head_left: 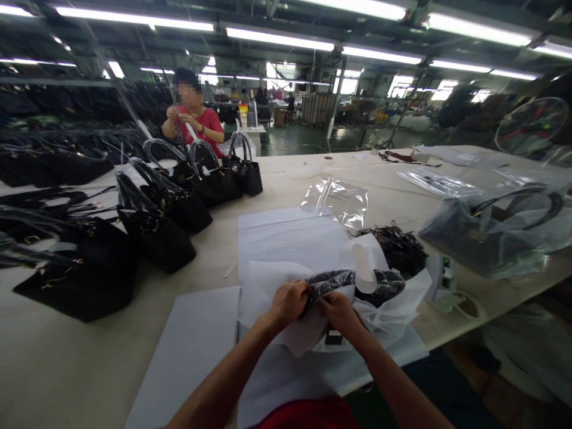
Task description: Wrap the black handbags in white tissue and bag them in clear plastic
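Both hands are at a black bag handle (333,281) wrapped in clear plastic, above white tissue paper (272,280). My left hand (290,301) has its fingers curled round the handle's left end. Just right of it, my right hand (339,311) pinches at the handle's underside, its fingertips partly hidden. A white paper tag (365,271) lies across the wrapped handles on the right. Below my right hand a small black label (333,338) shows through the wrapping. The bag's body is mostly hidden by tissue and plastic.
Several black handbags (156,238) stand at left. A pile of black straps (397,247), a tape dispenser (443,277) and a plastic-covered bag (473,229) lie at right. Clear plastic bags (337,199) and white sheets (192,345) rest on the table (67,363). Across it stands a person (208,122) in red.
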Demonstrator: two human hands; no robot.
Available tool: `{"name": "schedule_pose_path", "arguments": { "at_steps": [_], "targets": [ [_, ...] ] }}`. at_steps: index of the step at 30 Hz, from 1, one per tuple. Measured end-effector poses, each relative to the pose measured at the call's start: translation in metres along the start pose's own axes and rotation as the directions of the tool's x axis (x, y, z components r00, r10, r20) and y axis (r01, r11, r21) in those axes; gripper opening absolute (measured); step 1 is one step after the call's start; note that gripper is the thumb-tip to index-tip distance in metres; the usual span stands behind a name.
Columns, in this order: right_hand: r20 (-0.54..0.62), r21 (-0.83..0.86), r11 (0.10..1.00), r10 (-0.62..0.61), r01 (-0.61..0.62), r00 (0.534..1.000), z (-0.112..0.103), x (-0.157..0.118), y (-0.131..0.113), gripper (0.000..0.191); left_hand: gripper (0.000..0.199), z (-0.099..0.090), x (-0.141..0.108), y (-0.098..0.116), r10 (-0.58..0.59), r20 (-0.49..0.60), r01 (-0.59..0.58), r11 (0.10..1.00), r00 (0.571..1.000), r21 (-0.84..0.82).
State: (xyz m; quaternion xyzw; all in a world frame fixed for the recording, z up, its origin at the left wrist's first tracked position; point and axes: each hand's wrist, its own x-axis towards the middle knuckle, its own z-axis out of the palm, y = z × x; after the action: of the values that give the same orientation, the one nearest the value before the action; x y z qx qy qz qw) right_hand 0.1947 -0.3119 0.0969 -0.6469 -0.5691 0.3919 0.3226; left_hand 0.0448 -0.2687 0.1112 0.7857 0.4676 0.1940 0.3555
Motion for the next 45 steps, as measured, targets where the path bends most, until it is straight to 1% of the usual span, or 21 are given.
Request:
{"name": "schedule_pose_path", "arguments": {
  "at_steps": [4, 6, 10, 12, 14, 16, 19, 21, 23, 25, 28, 30, 33, 36, 38, 39, 41, 42, 43, 45],
  "targets": [
    [-0.080, -0.052, 0.997, 0.059, -0.064, 0.995, 0.002, -0.005, 0.000, 0.024, 0.020, -0.003, -0.004, -0.001, -0.041, -0.086, 0.033, 0.995, 0.995, -0.096],
    [-0.117, -0.081, 0.994, 0.067, -0.077, 0.991, 0.003, -0.008, 0.000, 0.021, 0.019, -0.005, -0.006, -0.003, -0.058, -0.120, 0.038, 0.986, 0.991, -0.162],
    [-0.104, -0.112, 0.992, 0.040, -0.052, 0.994, 0.003, -0.015, -0.003, 0.019, 0.014, -0.008, -0.008, -0.006, -0.094, -0.134, 0.045, 0.944, 0.987, -0.328],
    [-0.089, -0.126, 0.991, 0.043, -0.054, 0.995, 0.002, -0.017, -0.004, 0.020, 0.010, -0.008, -0.008, -0.006, -0.113, -0.114, 0.055, 0.906, 0.987, -0.419],
    [-0.088, -0.144, 0.988, 0.049, -0.062, 0.995, 0.002, -0.017, -0.004, 0.020, 0.005, -0.008, -0.007, -0.006, -0.129, -0.068, 0.078, 0.861, 0.989, -0.502],
    [-0.102, -0.165, 0.984, 0.042, -0.059, 0.994, 0.002, -0.017, -0.003, 0.020, 0.009, -0.008, -0.006, -0.005, -0.141, -0.010, 0.111, 0.819, 0.990, -0.563],
    [-0.115, -0.168, 0.985, 0.024, -0.043, 0.993, 0.003, -0.017, -0.001, 0.019, 0.016, -0.008, -0.003, -0.006, -0.135, 0.058, 0.142, 0.787, 0.989, -0.600],
    [-0.098, -0.110, 0.994, 0.002, -0.013, 0.995, 0.004, -0.019, 0.001, 0.019, 0.018, -0.008, -0.001, -0.008, -0.115, 0.080, 0.140, 0.794, 0.990, -0.591],
    [-0.084, -0.063, 0.998, -0.035, 0.030, 0.996, 0.004, -0.021, 0.004, 0.020, 0.017, -0.009, 0.001, -0.012, -0.093, 0.074, 0.118, 0.823, 0.993, -0.555],
    [-0.094, -0.096, 0.994, -0.069, 0.060, 0.993, 0.004, -0.025, 0.007, 0.020, 0.014, -0.009, 0.000, -0.017, -0.066, 0.035, 0.075, 0.873, 0.997, -0.483],
    [-0.119, -0.184, 0.981, -0.089, 0.066, 0.989, 0.005, -0.029, 0.013, 0.014, 0.006, -0.008, -0.004, -0.024, -0.006, -0.041, -0.007, 0.952, 0.999, -0.306],
    [-0.097, -0.160, 0.985, -0.078, 0.062, 0.992, 0.004, -0.031, 0.013, 0.012, 0.002, -0.008, -0.009, -0.026, 0.050, -0.070, -0.062, 0.981, 0.996, -0.182],
    [0.003, -0.069, 0.997, -0.028, 0.028, 1.000, -0.003, -0.031, 0.009, 0.014, 0.002, -0.009, -0.019, -0.026, 0.139, -0.082, -0.142, 0.989, 0.987, -0.035],
    [0.155, 0.050, 0.996, 0.059, -0.068, 0.986, -0.011, -0.033, 0.005, 0.018, 0.005, -0.007, -0.029, -0.023, 0.216, -0.087, -0.211, 0.975, 0.972, 0.065],
    [0.274, 0.178, 0.963, 0.147, -0.200, 0.950, -0.014, -0.037, 0.007, 0.020, 0.007, -0.003, -0.037, -0.021, 0.322, -0.103, -0.299, 0.936, 0.941, 0.188],
    [0.331, 0.251, 0.927, 0.188, -0.279, 0.925, -0.013, -0.039, 0.010, 0.022, 0.008, 0.000, -0.041, -0.021, 0.396, -0.115, -0.354, 0.894, 0.911, 0.274],
    [0.418, 0.392, 0.827, 0.232, -0.404, 0.879, -0.011, -0.044, 0.017, 0.028, 0.014, 0.007, -0.049, -0.021, 0.541, -0.132, -0.439, 0.781, 0.830, 0.444],
    [0.438, 0.458, 0.775, 0.229, -0.435, 0.869, -0.009, -0.047, 0.021, 0.032, 0.018, 0.011, -0.054, -0.021, 0.592, -0.137, -0.460, 0.733, 0.794, 0.501],
    [0.445, 0.521, 0.728, 0.213, -0.445, 0.870, -0.007, -0.050, 0.025, 0.036, 0.020, 0.014, -0.058, -0.021, 0.621, -0.142, -0.471, 0.705, 0.771, 0.530],
    [0.447, 0.632, 0.639, 0.163, -0.439, 0.880, -0.003, -0.056, 0.030, 0.039, 0.023, 0.020, -0.064, -0.021, 0.651, -0.155, -0.482, 0.681, 0.743, 0.551]
  ]
}}
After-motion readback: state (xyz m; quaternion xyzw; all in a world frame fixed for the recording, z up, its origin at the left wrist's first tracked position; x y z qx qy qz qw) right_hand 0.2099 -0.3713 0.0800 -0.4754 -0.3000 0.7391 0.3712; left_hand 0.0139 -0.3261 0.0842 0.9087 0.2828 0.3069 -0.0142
